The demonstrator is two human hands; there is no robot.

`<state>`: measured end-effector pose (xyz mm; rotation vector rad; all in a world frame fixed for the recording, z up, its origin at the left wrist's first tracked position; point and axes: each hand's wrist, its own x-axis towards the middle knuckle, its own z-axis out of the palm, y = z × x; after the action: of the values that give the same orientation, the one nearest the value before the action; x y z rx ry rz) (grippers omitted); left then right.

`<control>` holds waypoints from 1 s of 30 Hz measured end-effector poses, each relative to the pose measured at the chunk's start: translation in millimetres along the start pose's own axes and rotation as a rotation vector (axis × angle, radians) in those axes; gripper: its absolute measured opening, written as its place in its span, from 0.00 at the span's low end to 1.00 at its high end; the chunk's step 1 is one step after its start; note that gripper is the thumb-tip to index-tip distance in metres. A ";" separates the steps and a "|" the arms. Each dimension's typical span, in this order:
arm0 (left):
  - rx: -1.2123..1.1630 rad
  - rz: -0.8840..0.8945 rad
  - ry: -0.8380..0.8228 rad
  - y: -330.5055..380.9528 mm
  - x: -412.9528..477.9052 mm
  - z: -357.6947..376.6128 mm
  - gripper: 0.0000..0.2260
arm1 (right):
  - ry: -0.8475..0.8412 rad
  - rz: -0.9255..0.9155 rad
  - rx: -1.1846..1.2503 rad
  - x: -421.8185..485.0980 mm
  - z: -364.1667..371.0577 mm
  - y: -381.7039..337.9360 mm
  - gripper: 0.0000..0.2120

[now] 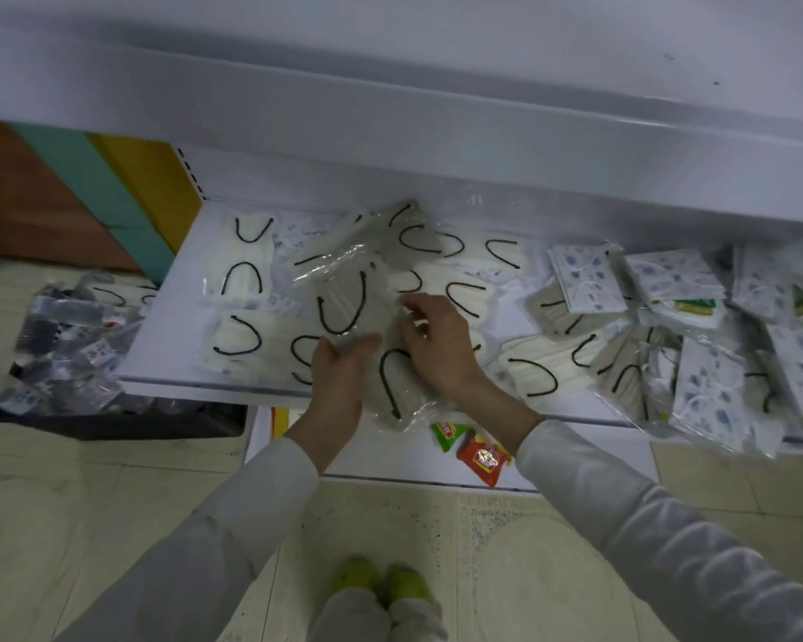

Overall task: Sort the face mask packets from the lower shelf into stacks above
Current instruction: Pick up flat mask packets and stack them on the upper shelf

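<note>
Clear packets of pale masks with black ear loops lie scattered over the white lower shelf [172, 289]. My left hand [337, 384] holds the bottom edge of a grey mask packet [344, 298], lifted and tilted above the shelf. My right hand [436, 345] pinches the right edge of the same bundle, and another grey packet [397, 386] hangs under it over the shelf's front edge. More grey packets [404, 229] lie behind. White packets with blue print [585, 280] are piled on the right. The white upper shelf [436, 122] runs across above.
A dark bin [112, 419] of mixed packets stands on the floor at the left. Red and green snack sachets [480, 456] lie on the bottom board below the shelf. My yellow-green shoes [381, 581] stand on the tiled floor.
</note>
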<state>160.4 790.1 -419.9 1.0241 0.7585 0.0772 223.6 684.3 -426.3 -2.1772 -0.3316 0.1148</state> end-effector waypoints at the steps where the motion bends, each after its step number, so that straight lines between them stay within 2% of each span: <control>1: 0.015 0.007 0.019 0.5 0.9 -5.9 0.13 | -0.024 -0.015 -0.011 -0.5 7.3 -0.2 0.14; 4: 0.039 0.020 0.077 5.8 9.6 -29.2 0.15 | -0.098 0.021 0.018 6.8 22.8 1.6 0.14; 6: 0.056 0.033 0.087 13.4 16.9 -45.5 0.18 | -0.098 0.168 0.073 26.3 28.6 8.5 0.14; 9: 0.085 0.053 0.130 28.5 27.7 -65.3 0.17 | -0.049 0.423 0.128 70.3 37.0 26.8 0.16; 11: 0.108 0.083 0.170 38.1 37.5 -76.1 0.15 | -0.012 0.497 0.045 95.7 41.9 32.6 0.18; 14: 0.134 0.127 0.190 51.8 51.2 -89.1 0.15 | 0.075 0.579 0.026 130.5 48.4 36.0 0.12; 19: 0.124 0.149 0.179 58.8 62.0 -99.1 0.14 | 0.221 0.781 0.123 167.4 63.3 43.3 0.22; 22: 0.139 0.138 0.149 54.6 63.2 -101.7 0.12 | 0.344 0.814 0.170 179.1 65.3 49.2 0.23; 23: 0.143 0.139 0.144 53.7 63.7 -103.1 0.12 | 0.317 0.798 0.157 182.0 66.6 53.8 0.22; 24: 0.148 0.143 0.141 53.1 64.1 -104.3 0.12 | 0.232 0.731 0.157 182.6 69.2 57.1 0.20; 26: 0.164 0.147 0.138 51.4 65.2 -107.2 0.15 | 0.165 0.590 0.205 183.1 73.0 58.5 0.15; 28: 0.185 0.153 0.140 50.6 65.6 -108.7 0.15 | 0.092 0.575 0.074 187.1 72.9 60.7 0.15; 30: 0.186 0.154 0.146 50.2 65.7 -109.4 0.14 | 0.152 0.570 -0.023 196.9 68.8 59.8 0.15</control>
<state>157.5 924.5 -447.2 1.2633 0.8296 0.2190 410.2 759.7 -507.3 -2.2306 0.3822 0.2597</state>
